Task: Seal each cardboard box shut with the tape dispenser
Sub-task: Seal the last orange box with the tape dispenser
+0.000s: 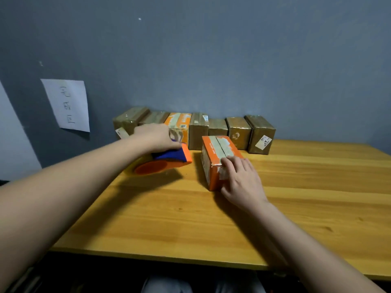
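Observation:
An orange cardboard box (215, 153) lies on the wooden table (190, 218), its top flaps meeting along a centre seam. My right hand (241, 180) rests on the box's near end, fingers laid over the top edge and the near face. Left of the box lies an orange and blue tape dispenser (167, 160) with its roll towards me. My left hand (157, 137) grips the dispenser's handle from above.
A row of several cardboard boxes (197, 130) stands along the grey wall at the table's back, one of them orange (178, 123). A white paper sheet (67, 104) with handwriting hangs on the wall at the left. The table's near edge runs across the bottom.

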